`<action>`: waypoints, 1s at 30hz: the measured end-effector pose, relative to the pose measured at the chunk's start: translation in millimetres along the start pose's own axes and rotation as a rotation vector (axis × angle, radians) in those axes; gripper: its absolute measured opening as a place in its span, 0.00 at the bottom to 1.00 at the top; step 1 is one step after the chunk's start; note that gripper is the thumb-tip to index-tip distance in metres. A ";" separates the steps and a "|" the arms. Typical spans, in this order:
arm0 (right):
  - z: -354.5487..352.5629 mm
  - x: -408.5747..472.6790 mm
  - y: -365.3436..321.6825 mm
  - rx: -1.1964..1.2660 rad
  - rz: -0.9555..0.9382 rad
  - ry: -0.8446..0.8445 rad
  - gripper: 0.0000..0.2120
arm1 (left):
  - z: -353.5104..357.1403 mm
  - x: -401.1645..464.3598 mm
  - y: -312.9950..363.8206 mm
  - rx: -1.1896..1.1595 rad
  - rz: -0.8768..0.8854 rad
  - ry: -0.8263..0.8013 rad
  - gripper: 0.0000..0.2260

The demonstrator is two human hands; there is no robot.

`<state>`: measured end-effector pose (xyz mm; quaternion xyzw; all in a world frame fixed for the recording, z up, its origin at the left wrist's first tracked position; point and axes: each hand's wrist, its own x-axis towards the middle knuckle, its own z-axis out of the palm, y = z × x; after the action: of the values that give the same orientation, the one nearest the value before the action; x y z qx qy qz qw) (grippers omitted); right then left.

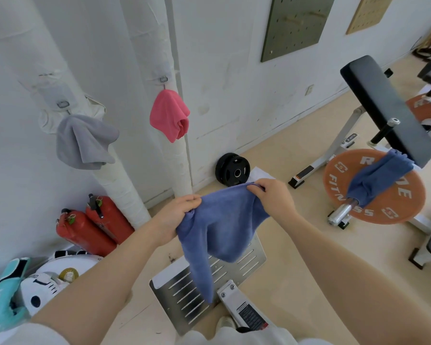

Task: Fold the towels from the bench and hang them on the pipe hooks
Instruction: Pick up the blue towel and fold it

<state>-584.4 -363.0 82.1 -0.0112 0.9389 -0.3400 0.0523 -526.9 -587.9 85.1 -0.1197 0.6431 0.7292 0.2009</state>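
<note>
Held in mid-air above the slotted metal plate (244,263): blue towel (224,225), top edge pinched by left hand (177,215) and right hand (271,192), long axis hanging downward, tail pointing floorward.

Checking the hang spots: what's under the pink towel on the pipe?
The pink towel hangs from a hook on the white wrapped pipe. Bare pipe wrap shows above and below it. The pipe stretch behind the cloth is covered, and so is the hook's tip.

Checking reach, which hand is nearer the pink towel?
Left. The left hand is below the pink towel; the right hand is farther off, lower right.
</note>
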 end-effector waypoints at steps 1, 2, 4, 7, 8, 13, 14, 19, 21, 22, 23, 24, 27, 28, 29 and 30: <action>1.3 -0.3 -1.1 0.022 -0.006 0.021 0.17 | -2.4 -2.5 -1.7 0.012 -0.037 -0.034 0.09; 2.3 -1.9 -3.5 0.039 -0.015 0.024 0.15 | -4.8 -3.7 -2.6 0.067 -0.064 -0.040 0.10; 5.0 -5.1 -10.0 0.063 -0.056 -0.018 0.15 | -13.1 1.0 -4.3 0.342 -0.087 0.038 0.13; 7.3 -5.8 -20.8 0.031 -0.183 -0.125 0.15 | -16.9 4.3 -1.4 0.671 -0.073 0.111 0.10; 7.0 -5.6 -24.7 0.007 -0.230 -0.161 0.14 | -14.2 3.3 0.4 0.711 -0.046 0.100 0.08; 6.0 -10.7 -52.6 -0.148 -0.485 -0.413 0.09 | 16.3 1.6 14.2 0.936 0.268 -0.027 0.24; 4.7 -12.4 -58.3 -0.155 -0.522 -0.443 0.07 | 18.6 3.4 13.3 0.941 0.314 -0.048 0.15; -3.0 -10.2 -61.3 -0.127 -0.545 -0.453 0.07 | 15.4 1.6 12.2 0.937 0.359 -0.034 0.13; -7.9 -8.5 -57.0 -0.110 -0.501 -0.444 0.06 | 10.7 0.7 12.9 0.910 0.329 -0.014 0.09; -10.8 -7.6 -54.5 -0.098 -0.478 -0.449 0.05 | 7.8 0.6 13.0 0.893 0.310 0.000 0.08; -14.6 -6.5 -52.0 -0.080 -0.453 -0.450 0.03 | 4.6 0.9 12.6 0.876 0.294 0.014 0.08; -18.0 -4.4 -48.6 -0.055 -0.415 -0.450 0.04 | 1.3 1.1 11.7 0.852 0.275 0.030 0.08; -25.4 -1.4 -39.7 0.132 -0.278 -0.464 0.08 | -3.5 -1.9 10.1 0.743 0.233 0.011 0.07; -25.1 -1.3 -37.4 0.217 -0.239 -0.475 0.09 | -3.7 -2.2 9.1 0.721 0.221 -0.003 0.07; -23.4 -1.3 -35.3 0.287 -0.210 -0.477 0.09 | -3.3 -1.6 8.0 0.713 0.214 -0.011 0.07; -20.9 -1.0 -33.6 0.345 -0.187 -0.471 0.09 | -2.8 -1.4 7.5 0.703 0.210 -0.018 0.07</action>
<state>-586.1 -375.4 119.6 -0.1673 0.8242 -0.4858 0.2382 -529.3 -591.6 91.9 0.0296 0.8614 0.4813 0.1594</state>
